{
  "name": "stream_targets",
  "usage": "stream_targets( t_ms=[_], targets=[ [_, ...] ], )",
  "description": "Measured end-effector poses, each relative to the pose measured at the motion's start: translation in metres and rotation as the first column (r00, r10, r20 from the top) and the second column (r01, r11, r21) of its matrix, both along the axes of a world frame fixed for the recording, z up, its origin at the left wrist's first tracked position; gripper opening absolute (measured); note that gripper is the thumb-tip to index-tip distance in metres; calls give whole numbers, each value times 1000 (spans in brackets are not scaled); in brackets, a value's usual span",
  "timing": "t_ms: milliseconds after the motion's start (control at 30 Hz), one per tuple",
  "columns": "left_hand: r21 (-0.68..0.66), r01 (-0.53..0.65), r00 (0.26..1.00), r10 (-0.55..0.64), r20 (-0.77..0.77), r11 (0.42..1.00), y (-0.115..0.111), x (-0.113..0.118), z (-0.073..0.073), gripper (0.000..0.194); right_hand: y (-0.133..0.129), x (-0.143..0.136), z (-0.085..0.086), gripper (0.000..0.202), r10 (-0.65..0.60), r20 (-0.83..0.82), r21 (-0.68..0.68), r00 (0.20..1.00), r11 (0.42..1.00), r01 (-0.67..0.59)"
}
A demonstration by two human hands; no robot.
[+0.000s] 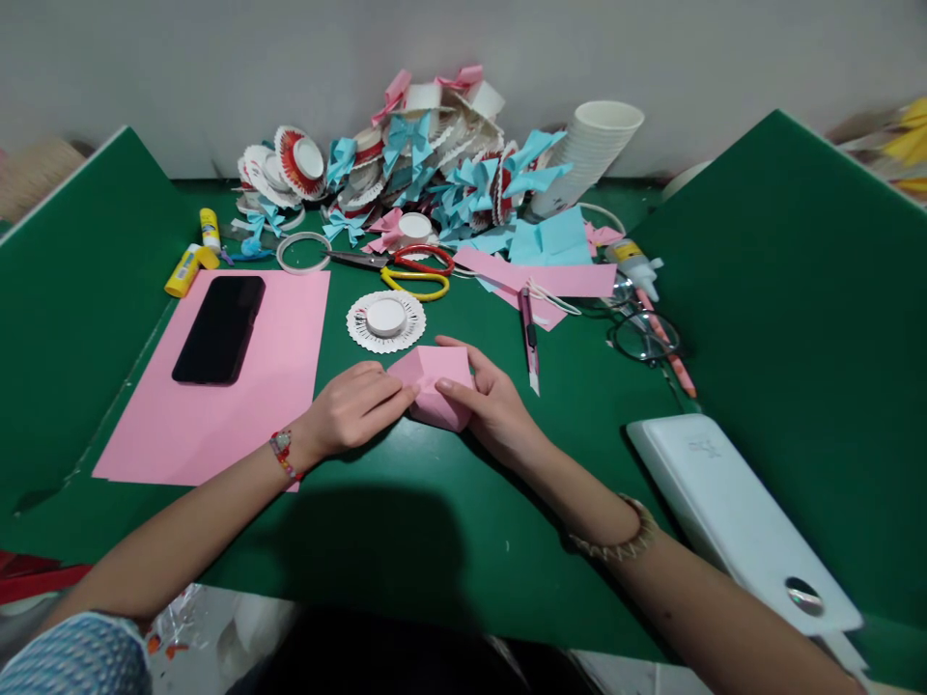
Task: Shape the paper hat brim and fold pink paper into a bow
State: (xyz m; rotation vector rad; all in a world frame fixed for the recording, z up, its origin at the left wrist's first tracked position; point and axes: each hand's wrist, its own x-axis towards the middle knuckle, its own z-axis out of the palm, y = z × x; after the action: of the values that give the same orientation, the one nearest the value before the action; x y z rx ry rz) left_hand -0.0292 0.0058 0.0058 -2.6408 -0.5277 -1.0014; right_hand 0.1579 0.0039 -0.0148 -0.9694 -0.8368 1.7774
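A folded piece of pink paper (447, 410) is held just above the green table between both hands. My left hand (356, 405) pinches its left corner, fingers curled in. On the right side, my right hand (496, 401) grips the paper with the thumb on top and the fingers behind it. Creases run across the paper and meet near its middle. Just beyond it lies a white scalloped paper disc (407, 336) with a small round white piece at its centre. Scissors (416, 273) with red and yellow handles lie farther back.
Pink sheets (290, 386) with a black phone (219, 328) lie at left, near glue sticks (183, 270). A box cutter (529, 338), glasses (644, 336) and a white power bank (739, 512) are at right. Blue bows (474, 188) and stacked paper cups (594, 145) stand behind.
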Motion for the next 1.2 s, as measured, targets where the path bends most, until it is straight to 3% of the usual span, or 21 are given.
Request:
stream_targets(
  t_ms=[133, 300, 533, 800, 1067, 1200],
  targets=[
    [15, -16, 1000, 16, 10, 1000, 0, 0, -1, 15, 0, 0, 3, 67, -43, -39, -58, 998, 997, 41],
    [30, -11, 1000, 11, 4, 999, 0, 1, 0, 14, 0, 0, 5, 67, -58, -49, -19, 997, 998, 57],
    [-5, -43, 998, 43, 40, 999, -1, 0, -8, 18, 0, 1, -1, 26, -57, 41, 76, 997, 996, 54],
    [-68, -98, 977, 109, 185, 993, -1, -2, -13, 24, 0, 1, -2, 48, -4, 70, 86, 998, 996, -2],
    [-72, -89, 973, 102, 206, 993, -2, -2, -15, 26, -3, 1, 3, 17, -173, 342, 353, 924, 935, 44],
    [-90, -74, 972, 92, 218, 993, -2, -2, -16, 27, -3, 3, 2, 23, -209, 334, 400, 919, 914, 63]
  ],
)
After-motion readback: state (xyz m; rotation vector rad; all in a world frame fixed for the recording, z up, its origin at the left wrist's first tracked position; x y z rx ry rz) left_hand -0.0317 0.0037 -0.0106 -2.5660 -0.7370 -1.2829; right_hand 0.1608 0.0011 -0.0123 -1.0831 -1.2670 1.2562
